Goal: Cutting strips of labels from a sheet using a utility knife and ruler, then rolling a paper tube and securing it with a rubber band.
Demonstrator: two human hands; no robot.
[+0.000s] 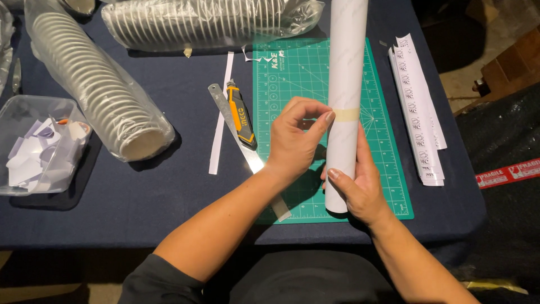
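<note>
Paper roll (343, 84) lies lengthwise on green mat (292, 95). Right hand (360, 188) wraps roll's near end, closed. Left hand (295, 141) pinches at tape band (347, 114), fingertips together. Risk: tape off, roll springs loose; knife (241, 112) left of mat.

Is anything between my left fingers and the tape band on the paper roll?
Nothing visible. The left hand has its fingertips right at the tape band on the paper roll; the right hand grips the roll lower down.
</note>
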